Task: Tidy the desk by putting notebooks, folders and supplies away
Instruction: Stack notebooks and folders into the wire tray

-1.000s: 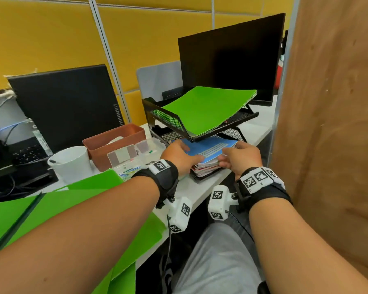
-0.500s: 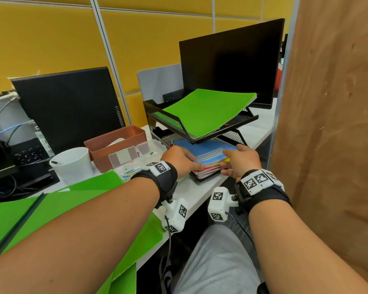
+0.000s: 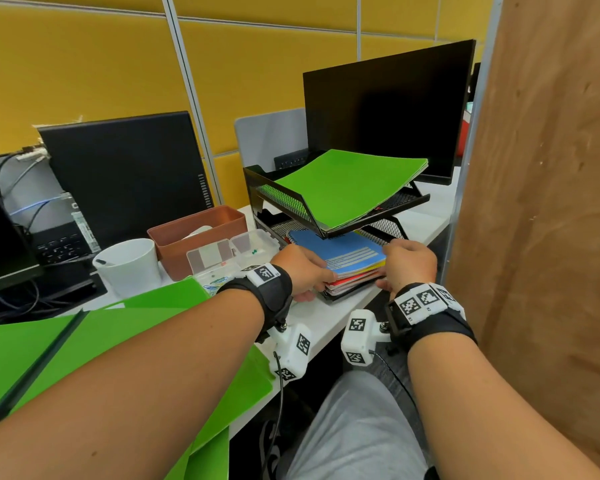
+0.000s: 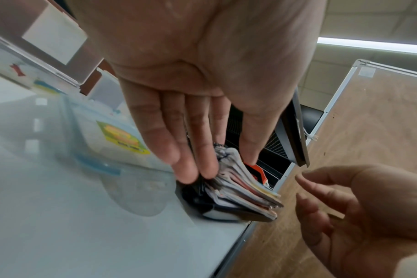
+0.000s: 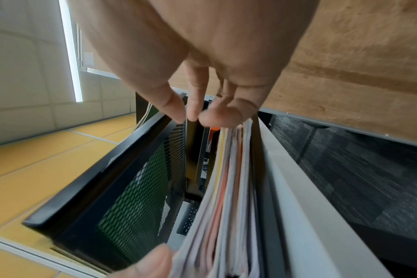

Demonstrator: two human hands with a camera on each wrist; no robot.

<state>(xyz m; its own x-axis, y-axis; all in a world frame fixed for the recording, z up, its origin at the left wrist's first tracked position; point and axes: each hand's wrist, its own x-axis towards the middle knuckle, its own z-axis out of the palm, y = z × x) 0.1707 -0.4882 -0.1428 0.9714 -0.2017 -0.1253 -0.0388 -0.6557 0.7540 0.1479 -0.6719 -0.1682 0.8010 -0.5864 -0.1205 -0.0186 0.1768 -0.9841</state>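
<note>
- Left hand (image 3: pixel 300 268), fingers straight, presses the stack (image 3: pixel 349 263)'s left edge; right hand (image 3: pixel 409 263), loosely spread, touches its right.
- Square the edges, then slide the stack level under the upper tray (image 3: pixel 284 199).

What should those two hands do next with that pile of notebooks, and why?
Probably nudge the notebook stack a little deeper into the lower tray: its front edge juts past the tray, and the left hand and right hand press flat-fingered against its front corners.

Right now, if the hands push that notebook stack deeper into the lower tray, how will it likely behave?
The notebook stack probably shears: its edges already fan unevenly. The soft covers likely flex. The left hand and right hand bracket it, which should help.
</note>
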